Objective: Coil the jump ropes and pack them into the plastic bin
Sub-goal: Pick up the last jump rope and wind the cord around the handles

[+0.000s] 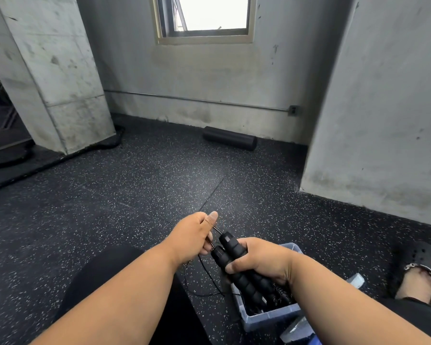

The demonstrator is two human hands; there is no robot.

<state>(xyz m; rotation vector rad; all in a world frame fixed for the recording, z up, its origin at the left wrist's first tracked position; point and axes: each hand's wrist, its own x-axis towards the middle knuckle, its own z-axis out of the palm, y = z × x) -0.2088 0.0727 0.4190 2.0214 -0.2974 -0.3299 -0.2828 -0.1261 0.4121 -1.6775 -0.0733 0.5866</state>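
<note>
Left hand [194, 235], lower centre: thin black cord [204, 267] is pinched between thumb and fingers. Right hand [261, 262], just beside: two black foam handles [234, 260] are gripped together above the plastic bin [266, 317], lower right, on the floor [110, 195].

Two black ribbed foam jump rope handles [237, 265] sat side by side, tilted with cap ends up and left, above the bin's near-left part. A thin black cord [204, 270] ran from the caps, looped loosely down to the speckled floor just left of the bin. The plastic bin [266, 317] was translucent blue-gray, rectangular, open-topped, on the floor lower right. More black ropes [279, 298] lay tangled inside it, partly hidden.
</note>
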